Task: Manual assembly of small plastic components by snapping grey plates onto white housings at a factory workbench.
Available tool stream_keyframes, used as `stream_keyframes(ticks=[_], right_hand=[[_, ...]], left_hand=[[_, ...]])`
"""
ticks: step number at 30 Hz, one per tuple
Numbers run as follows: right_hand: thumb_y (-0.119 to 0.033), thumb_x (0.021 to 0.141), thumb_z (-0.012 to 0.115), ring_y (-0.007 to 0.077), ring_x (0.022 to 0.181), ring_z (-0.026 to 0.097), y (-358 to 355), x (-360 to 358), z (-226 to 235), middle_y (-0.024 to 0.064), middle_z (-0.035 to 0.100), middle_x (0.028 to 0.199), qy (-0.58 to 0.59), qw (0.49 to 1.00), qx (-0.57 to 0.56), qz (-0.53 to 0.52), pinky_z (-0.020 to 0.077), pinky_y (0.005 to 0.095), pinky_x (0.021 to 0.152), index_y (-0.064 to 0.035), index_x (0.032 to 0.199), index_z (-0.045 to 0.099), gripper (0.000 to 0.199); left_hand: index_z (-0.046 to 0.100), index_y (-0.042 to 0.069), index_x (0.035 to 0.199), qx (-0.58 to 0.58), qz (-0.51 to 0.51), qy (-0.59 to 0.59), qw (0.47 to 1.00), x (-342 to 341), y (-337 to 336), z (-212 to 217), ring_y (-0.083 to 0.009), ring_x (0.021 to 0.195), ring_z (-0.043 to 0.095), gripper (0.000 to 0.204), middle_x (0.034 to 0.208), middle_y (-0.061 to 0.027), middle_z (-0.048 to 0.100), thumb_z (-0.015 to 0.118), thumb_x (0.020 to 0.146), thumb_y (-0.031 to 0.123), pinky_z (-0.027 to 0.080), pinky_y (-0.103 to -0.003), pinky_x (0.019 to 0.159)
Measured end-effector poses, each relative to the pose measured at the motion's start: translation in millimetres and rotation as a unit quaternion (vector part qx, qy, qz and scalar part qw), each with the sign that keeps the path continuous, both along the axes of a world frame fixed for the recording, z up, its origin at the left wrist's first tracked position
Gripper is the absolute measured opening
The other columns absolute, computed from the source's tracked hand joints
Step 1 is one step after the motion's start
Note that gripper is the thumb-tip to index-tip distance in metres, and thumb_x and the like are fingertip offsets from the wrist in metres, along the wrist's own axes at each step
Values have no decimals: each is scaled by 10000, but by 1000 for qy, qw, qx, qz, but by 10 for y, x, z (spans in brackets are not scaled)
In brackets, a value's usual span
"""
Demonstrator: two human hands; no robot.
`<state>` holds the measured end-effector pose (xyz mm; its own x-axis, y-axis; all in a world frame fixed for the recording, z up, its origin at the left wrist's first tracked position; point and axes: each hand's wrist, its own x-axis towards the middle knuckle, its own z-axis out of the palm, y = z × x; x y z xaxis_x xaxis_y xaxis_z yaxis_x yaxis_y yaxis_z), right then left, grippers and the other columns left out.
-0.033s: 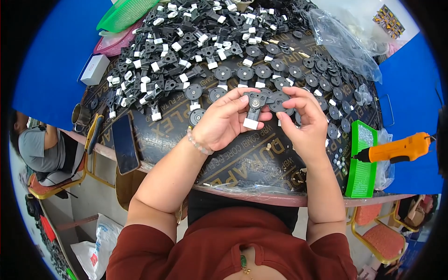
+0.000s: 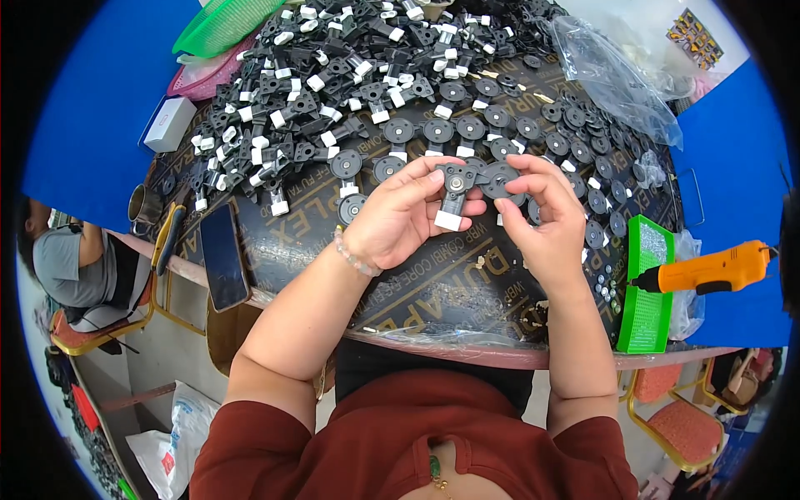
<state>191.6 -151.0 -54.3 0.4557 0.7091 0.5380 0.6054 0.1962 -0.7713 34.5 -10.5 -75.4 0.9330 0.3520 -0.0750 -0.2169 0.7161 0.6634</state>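
My left hand (image 2: pixel 398 215) is closed on a black bracket (image 2: pixel 454 181) with a white block-shaped end, held upright above the table with the white end toward me. Just to its right, my right hand (image 2: pixel 550 221) pinches a black round disc (image 2: pixel 497 182) by its edge between thumb and fingers. The disc is close against the bracket's right side; whether they are joined I cannot tell. Beyond my hands lie several round-topped black pieces (image 2: pixel 437 131) with white ends. A large heap of black brackets (image 2: pixel 304 104) with white ends covers the far left.
Loose black discs (image 2: pixel 581 150) spread at the right. A green tray (image 2: pixel 646 321) of small metal parts stands near the right edge, an orange electric screwdriver (image 2: pixel 717 268) over it. A phone (image 2: pixel 223 258), pliers (image 2: pixel 169 237), metal cup (image 2: pixel 146 204) and white box (image 2: pixel 170 125) are left.
The orange electric screwdriver has shifted very slightly toward me. Both hands and the pieces in them look the same.
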Motion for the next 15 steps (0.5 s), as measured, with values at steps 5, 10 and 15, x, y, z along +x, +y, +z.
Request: stream_keyframes(ticks=[5, 10, 15], right_hand=[[11, 733, 746, 258, 1058, 644, -5, 102, -6, 145, 645, 1158, -20, 998, -17, -49, 492, 350, 920, -19, 875, 643, 179], [9, 732, 747, 259, 1097, 621, 14, -16, -18, 141, 663, 1169, 39, 996, 2, 82, 464, 382, 970, -28, 893, 657, 188], [-53, 717, 766, 309, 1127, 601, 60, -51, 4, 101, 691, 1150, -97, 990, -20, 101, 446, 434, 997, -46, 1002, 689, 295]], left_hand=[[494, 45, 1305, 15, 0, 10, 1000, -4, 2, -17, -288, 1062, 663, 312, 1174, -186, 633, 446, 1040, 201, 565, -387, 862], [490, 50, 1311, 24, -14, 16, 999, -4, -27, -43, -260, 1047, 663, 306, 1181, -147, 628, 441, 1041, 187, 568, -383, 854], [525, 71, 1290, 8, -27, -6, 1000, -16, -43, -76, -175, 974, 664, 284, 1132, -64, 641, 472, 1029, 171, 576, -369, 824]])
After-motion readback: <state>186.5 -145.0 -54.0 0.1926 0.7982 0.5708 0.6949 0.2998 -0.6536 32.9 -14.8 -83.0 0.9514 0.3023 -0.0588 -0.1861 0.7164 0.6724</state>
